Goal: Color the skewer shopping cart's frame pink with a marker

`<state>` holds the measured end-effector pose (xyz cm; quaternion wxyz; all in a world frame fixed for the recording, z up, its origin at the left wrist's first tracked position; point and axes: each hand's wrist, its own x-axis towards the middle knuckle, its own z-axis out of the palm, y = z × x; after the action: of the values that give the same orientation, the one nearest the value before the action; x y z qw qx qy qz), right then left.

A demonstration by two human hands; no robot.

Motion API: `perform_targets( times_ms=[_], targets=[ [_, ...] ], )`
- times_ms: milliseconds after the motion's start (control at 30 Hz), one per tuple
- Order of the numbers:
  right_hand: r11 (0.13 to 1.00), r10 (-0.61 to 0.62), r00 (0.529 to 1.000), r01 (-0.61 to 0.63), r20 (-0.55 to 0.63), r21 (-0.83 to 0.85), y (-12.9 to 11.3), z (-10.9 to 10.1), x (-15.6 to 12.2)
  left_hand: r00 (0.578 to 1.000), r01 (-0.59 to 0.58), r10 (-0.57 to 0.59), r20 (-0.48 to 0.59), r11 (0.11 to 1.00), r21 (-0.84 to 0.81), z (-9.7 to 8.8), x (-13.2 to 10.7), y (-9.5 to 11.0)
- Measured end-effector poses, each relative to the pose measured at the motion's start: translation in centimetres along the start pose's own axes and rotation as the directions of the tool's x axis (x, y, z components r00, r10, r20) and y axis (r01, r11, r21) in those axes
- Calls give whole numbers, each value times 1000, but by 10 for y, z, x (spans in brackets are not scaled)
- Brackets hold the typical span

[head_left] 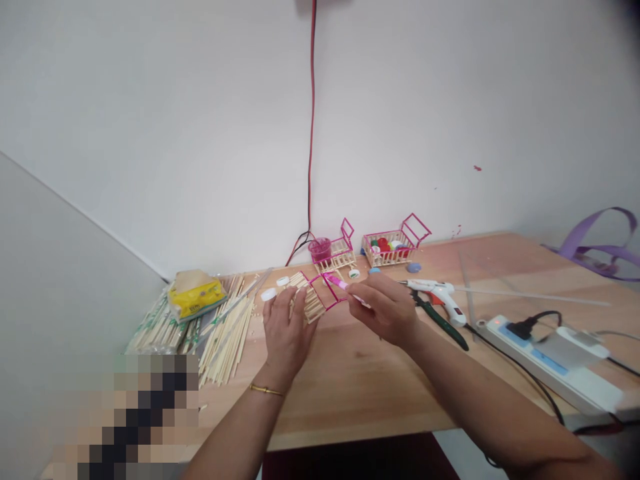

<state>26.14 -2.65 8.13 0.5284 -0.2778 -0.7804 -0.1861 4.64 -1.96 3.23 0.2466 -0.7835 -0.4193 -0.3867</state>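
Left hand (pixel 286 330): slatted stick cart (pixel 314 308) grasped between fingers and thumb, at the table's (pixel 350 387) middle; judged light, stiff, fragile at the thin pink frame (pixel 328 308), best held by the slats. Right hand (pixel 385 307): pink-tipped pen (pixel 334 281) pinched, tip directed at the frame. Beyond, right: glue gun (pixel 440 292). Farthest, by the wall: pink jar (pixel 320 251), two slatted baskets (pixel 395 259), coloured items contained in one

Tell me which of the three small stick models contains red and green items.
The rightmost stick model: red and green items show inside. The middle model and the handheld model show none.
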Motion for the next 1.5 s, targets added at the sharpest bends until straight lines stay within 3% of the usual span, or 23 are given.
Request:
perform_targets(
  times_ms=[567, 900, 1500],
  targets=[
    [997, 0, 1000, -1, -26, -73, 3, -4, -2, 1000, 9, -8, -23, 999, 33, 0, 0, -1],
    [1000, -9, 1000, 10, 14, -28, 0, 5, -3, 999, -6, 7, -37, 1000, 21, 2, 0, 0],
    [1000, 2, 1000, -2, -4, -22, 0, 2, 0, 999, 0, 1, -34, 1000, 18, 2, 1, -1]
  ],
)
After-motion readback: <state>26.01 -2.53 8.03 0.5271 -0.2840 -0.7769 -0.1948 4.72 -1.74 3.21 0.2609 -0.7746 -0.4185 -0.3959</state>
